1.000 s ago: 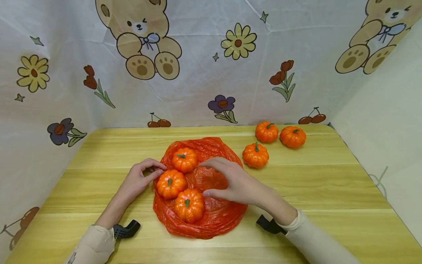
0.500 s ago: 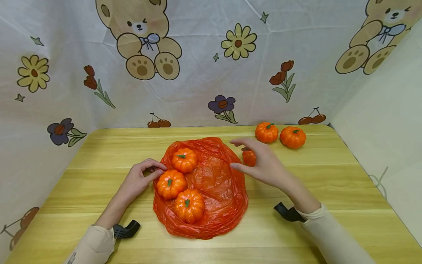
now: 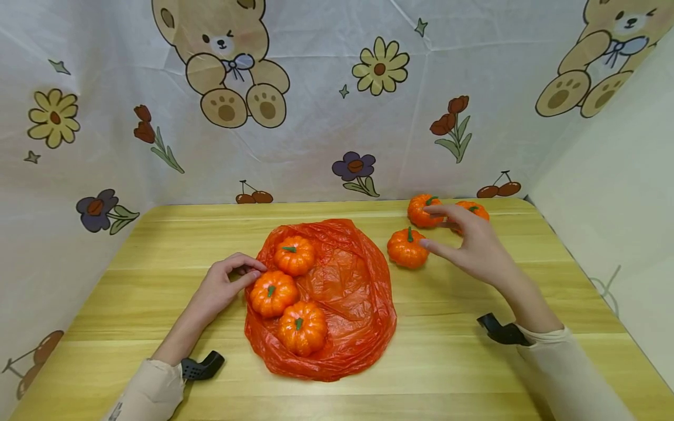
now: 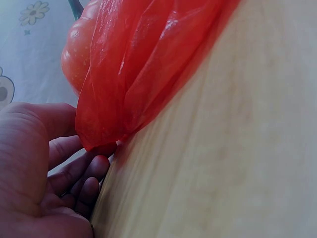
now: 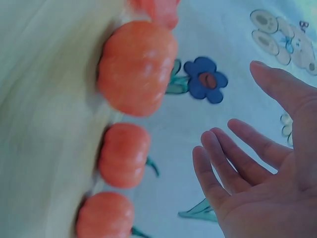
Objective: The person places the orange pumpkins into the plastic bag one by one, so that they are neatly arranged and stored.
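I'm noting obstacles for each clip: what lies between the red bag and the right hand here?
In the head view, one orange pumpkin sits on the table between the red bag and the right hand.

3 pumpkins in the bag.

Beige sleeves, curved black wrist pieces

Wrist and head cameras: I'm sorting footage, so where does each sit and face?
Head: on the head, looking forward and down at the table; left hand, right hand, sleeves show.
Left wrist: worn there, facing the red bag; left hand shows.
Right wrist: worn there, facing three loose pumpkins; right hand shows.
Shared: head and right wrist show those pumpkins.
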Demonstrator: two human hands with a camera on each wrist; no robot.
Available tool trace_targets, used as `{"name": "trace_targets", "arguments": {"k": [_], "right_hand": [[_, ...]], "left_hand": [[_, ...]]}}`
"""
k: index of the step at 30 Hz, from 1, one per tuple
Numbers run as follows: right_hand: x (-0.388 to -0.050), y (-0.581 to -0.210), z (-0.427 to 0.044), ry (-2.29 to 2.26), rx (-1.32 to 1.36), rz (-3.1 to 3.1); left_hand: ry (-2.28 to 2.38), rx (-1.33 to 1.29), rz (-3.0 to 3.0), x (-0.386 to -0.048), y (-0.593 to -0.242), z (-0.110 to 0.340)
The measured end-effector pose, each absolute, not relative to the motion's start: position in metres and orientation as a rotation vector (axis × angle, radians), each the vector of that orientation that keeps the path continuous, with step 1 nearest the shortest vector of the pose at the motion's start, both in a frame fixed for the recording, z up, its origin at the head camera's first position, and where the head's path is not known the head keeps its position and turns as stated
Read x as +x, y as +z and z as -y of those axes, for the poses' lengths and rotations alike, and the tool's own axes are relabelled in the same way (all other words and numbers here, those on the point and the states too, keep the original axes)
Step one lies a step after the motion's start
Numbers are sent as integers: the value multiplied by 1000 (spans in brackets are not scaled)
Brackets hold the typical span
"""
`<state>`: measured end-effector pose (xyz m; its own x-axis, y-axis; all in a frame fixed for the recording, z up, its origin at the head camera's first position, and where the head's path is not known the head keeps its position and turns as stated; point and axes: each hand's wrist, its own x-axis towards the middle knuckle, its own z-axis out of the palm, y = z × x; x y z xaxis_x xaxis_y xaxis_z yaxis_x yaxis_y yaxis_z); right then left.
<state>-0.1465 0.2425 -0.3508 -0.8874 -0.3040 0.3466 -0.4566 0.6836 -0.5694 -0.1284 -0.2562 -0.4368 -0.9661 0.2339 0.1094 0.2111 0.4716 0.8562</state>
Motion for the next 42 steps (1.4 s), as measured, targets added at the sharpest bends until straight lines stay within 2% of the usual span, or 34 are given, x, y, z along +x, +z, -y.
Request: {"name": "trace_targets", "arguments": {"k": [11,17,27,42], "right_hand": [[-151,-364,-256,1010,613,2699],[-155,-375,-249,1050,696,2709],[-160,-393,-241,999,686,2861],[-161,-400,-239,1034,746,2817]], "left_hand": [[1539,411,-2680,-129,-438,257],[1534,407,-2690,-129,-439,257],[1538,397,-2683,-128,-437,256],[1540,382,-2674,-128,-436,256]]}}
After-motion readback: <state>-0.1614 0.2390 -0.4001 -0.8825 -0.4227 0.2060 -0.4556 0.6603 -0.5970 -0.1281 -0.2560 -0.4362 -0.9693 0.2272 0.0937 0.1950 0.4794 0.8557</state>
